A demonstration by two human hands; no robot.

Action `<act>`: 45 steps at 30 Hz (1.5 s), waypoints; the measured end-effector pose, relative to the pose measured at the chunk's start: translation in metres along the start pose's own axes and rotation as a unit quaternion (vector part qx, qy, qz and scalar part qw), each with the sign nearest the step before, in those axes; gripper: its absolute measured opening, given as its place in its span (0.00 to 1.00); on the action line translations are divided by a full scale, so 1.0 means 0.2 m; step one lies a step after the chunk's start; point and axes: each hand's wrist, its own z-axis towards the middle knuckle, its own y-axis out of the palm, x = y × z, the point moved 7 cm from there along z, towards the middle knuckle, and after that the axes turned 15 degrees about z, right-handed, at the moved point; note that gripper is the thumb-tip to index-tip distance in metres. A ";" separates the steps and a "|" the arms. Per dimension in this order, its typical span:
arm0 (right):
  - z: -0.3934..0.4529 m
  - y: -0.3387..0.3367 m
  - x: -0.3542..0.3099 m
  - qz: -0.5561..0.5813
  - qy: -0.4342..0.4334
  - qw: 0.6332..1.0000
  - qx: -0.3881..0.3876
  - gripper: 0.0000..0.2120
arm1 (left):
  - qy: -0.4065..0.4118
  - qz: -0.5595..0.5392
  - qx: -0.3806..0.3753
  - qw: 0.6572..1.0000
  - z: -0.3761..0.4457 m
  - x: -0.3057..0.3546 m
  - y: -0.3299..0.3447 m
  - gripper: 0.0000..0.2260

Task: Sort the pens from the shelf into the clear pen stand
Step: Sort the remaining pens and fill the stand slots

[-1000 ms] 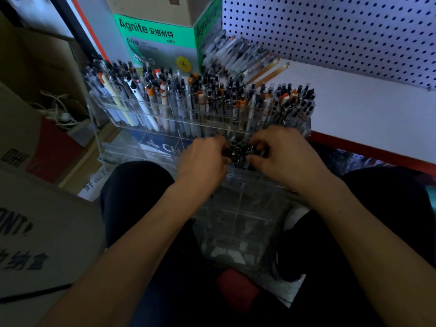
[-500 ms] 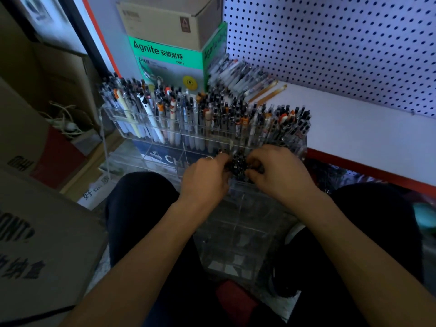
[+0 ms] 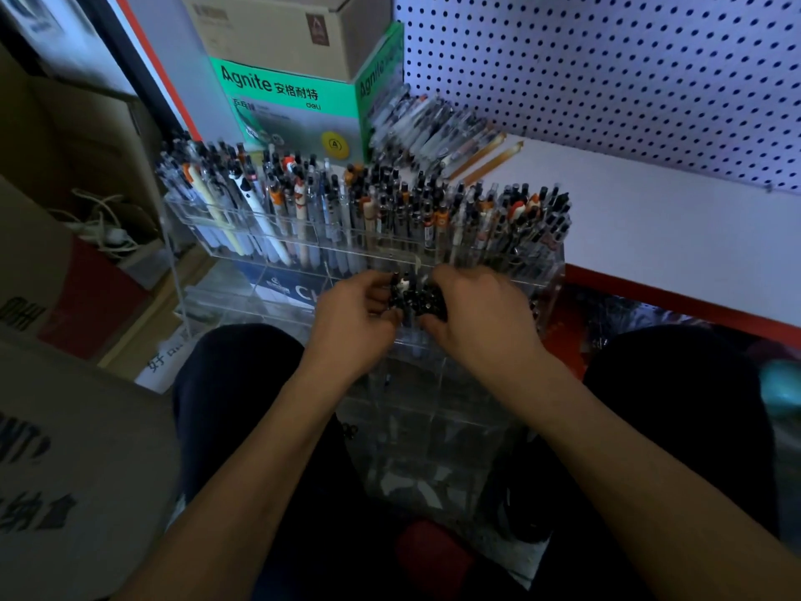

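A clear tiered pen stand (image 3: 442, 401) stands between my knees. Its back row (image 3: 303, 249) is packed with many upright pens (image 3: 368, 210). A bundle of dark pens (image 3: 416, 299) stands in a middle compartment, tops up. My left hand (image 3: 351, 318) grips the bundle from the left and my right hand (image 3: 477, 316) grips it from the right, fingers curled round it. On the white shelf (image 3: 650, 236) behind the stand lies a loose pile of pens (image 3: 429, 128) near the corner.
A green and white box (image 3: 294, 110) with a brown carton (image 3: 281, 28) on top stands behind the stand. A white pegboard (image 3: 628, 75) backs the shelf. Cardboard boxes (image 3: 60, 448) crowd the left. My dark-trousered legs (image 3: 676, 427) flank the stand.
The camera has tipped down and shifted, so everything sits lower in view. Both hands stay clasped on the dark pen bundle at the same compartment.
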 end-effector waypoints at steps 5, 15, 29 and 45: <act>0.01 0.00 0.02 0.038 -0.039 0.998 -0.028 0.10 | -0.025 -0.019 0.034 0.999 0.03 -0.02 -0.01 0.18; 0.02 -0.02 0.04 0.065 -0.022 0.997 -0.040 0.04 | 0.020 -0.029 0.040 0.999 -0.04 0.03 0.04 0.24; 0.07 -0.08 0.06 0.115 -0.059 0.991 -0.036 0.08 | -0.015 -0.081 0.028 0.996 -0.04 -0.01 0.05 0.24; -0.03 -0.07 0.14 0.161 -0.059 0.985 -0.033 0.11 | 0.029 0.024 -0.073 0.997 0.00 -0.07 0.03 0.16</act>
